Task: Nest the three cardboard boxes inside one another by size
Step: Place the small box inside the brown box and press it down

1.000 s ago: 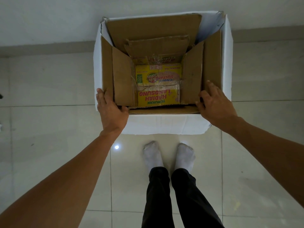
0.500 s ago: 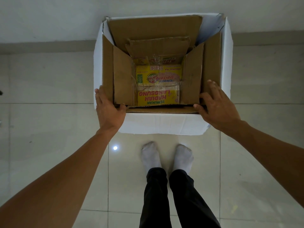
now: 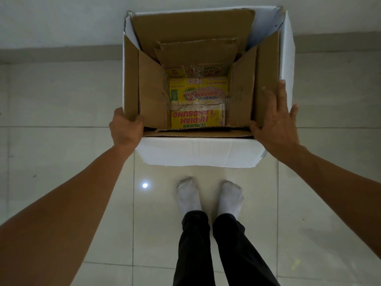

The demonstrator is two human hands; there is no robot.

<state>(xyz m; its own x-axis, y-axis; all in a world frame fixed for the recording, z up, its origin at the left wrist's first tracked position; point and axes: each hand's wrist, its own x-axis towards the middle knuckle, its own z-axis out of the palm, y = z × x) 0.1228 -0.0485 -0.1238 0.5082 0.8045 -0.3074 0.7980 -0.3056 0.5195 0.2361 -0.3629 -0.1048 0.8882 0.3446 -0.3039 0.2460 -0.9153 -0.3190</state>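
Note:
A large white cardboard box (image 3: 198, 153) stands open on the tiled floor in front of my feet. Inside it sits a brown middle box (image 3: 152, 93) with its flaps standing up. A small yellow printed tea box (image 3: 198, 118) lies at the bottom of the brown box. My left hand (image 3: 125, 129) grips the near-left corner of the large box, fingers curled over the rim. On the right side, my right hand (image 3: 276, 122) lies flat against the brown flap, fingers spread and thumb at the near-right corner.
My two feet in white socks (image 3: 208, 199) stand just before the box. A white wall with a grey skirting (image 3: 59, 54) runs right behind the box. Pale floor tiles (image 3: 61, 162) extend to both sides.
My left hand's fingers have curled over the near-left corner. My right hand has slid farther along the right flap with its fingers stretched out. The boxes have stayed in place.

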